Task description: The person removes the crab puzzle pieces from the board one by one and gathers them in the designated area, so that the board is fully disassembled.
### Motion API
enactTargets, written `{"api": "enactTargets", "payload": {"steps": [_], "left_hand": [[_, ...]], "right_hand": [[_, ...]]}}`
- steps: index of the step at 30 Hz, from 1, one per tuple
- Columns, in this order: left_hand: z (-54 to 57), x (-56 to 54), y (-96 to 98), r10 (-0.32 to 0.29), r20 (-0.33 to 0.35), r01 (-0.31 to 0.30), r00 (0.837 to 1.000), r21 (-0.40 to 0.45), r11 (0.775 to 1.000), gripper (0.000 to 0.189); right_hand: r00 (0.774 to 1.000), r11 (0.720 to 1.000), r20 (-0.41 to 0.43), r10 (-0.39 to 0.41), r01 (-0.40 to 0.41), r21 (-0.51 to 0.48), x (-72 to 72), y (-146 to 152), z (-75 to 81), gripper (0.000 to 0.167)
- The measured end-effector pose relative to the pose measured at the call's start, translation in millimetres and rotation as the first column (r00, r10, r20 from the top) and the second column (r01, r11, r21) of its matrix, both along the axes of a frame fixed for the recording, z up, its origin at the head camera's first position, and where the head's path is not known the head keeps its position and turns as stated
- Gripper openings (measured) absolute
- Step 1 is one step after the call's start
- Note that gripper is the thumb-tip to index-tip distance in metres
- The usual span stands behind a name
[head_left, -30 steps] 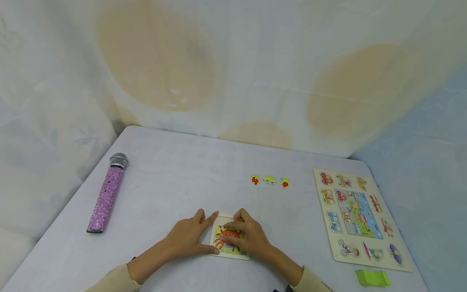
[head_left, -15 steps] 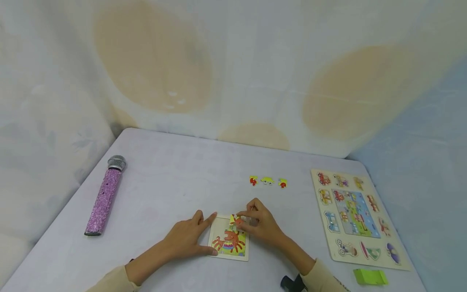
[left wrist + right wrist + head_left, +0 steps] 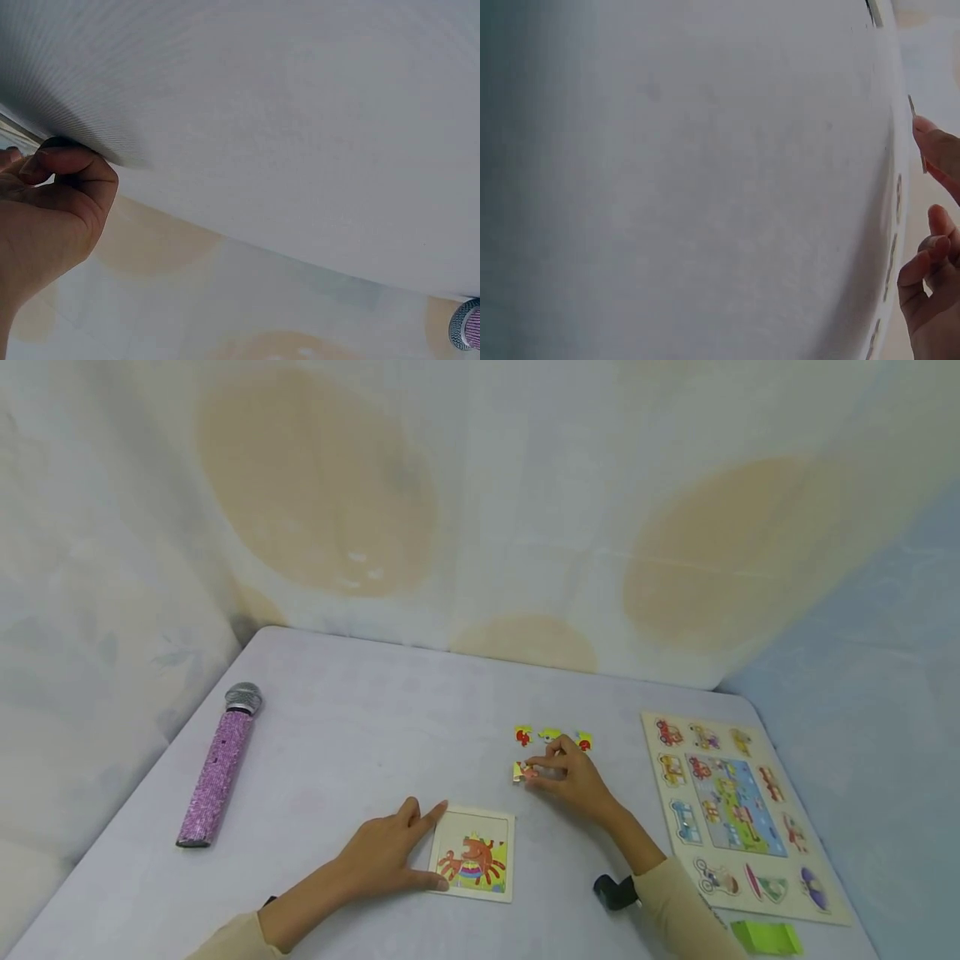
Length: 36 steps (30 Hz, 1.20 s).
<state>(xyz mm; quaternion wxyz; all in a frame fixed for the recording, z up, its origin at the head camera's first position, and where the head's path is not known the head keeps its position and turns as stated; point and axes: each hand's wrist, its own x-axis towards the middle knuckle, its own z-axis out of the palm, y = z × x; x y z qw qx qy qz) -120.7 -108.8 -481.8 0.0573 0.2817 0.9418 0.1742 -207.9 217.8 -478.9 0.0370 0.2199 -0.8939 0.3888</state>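
Note:
A small square puzzle tray (image 3: 489, 825) lies on the table in the head view, its lower part filled with pieces showing a red crab (image 3: 476, 858). My left hand (image 3: 382, 862) rests at the tray's left side, straight index finger at the top corner and thumb at the lower one. Between thumb and fingertips, my right hand (image 3: 576, 785) pinches a red and yellow puzzle piece (image 3: 519, 772) beyond the tray; its thin edge (image 3: 912, 107) shows in the right wrist view. Just behind that hand is a row of loose pieces (image 3: 523, 736), partly covered by its fingers.
A purple glittery microphone (image 3: 217, 777) lies at the left. On the right are a large wooden vehicle puzzle board (image 3: 678, 877) and a green block-like object (image 3: 767, 937). A black device (image 3: 615, 892) is by the right wrist. Fabric (image 3: 525, 527) hangs behind the table.
The right hand has lifted a piece out of the tray's upper part and carried it away, up and right towards the loose row. The left hand stays at the tray.

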Motion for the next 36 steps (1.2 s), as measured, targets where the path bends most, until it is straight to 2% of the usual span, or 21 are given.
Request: {"api": "enactTargets", "payload": {"steps": [5,10,15,19,23,27,32,36], "left_hand": [[-1.4,1.0,0.5,-0.006,-0.003,0.006,1.0,0.001,1.0,0.103],[-1.4,1.7,0.6,-0.009,-0.016,0.009,1.0,0.005,1.0,0.102],[-0.9,2.5,1.0,-0.001,-0.015,0.002,1.0,0.004,1.0,0.101],[-1.7,2.3,1.2,0.002,-0.007,-0.002,1.0,0.003,1.0,0.102],[-1.6,1.8,1.1,0.009,0.007,-0.009,1.0,-0.005,1.0,0.102],[-0.5,0.6,0.8,0.015,0.018,-0.015,1.0,-0.017,1.0,0.103],[2.2,1.0,1.0,0.013,0.027,-0.012,1.0,-0.02,1.0,0.102],[3.4,1.3,0.6,0.003,0.013,-0.003,1.0,-0.012,1.0,0.102]], "right_hand": [[1.0,1.0,0.024,0.001,-0.001,-0.007,-6.4,2.6,-2.4,0.031],[0.997,0.999,0.063,-0.039,0.038,0.021,-9.1,2.6,-3.8,0.032],[0.995,0.996,0.063,-0.071,0.067,0.06,-10.1,3.1,-5.6,0.032],[0.996,0.995,0.058,-0.072,0.068,0.068,-7.2,2.0,-6.0,0.039],[0.996,0.996,0.079,-0.049,0.044,0.075,4.2,-5.3,-3.5,0.044],[0.994,0.995,0.102,0.028,-0.037,0.091,23.4,-19.3,1.4,0.049],[0.978,0.987,0.171,0.123,-0.138,0.079,48.7,-37.4,7.7,0.049],[0.959,0.978,0.226,0.172,-0.194,0.077,61.3,-48.3,11.0,0.047]]}}
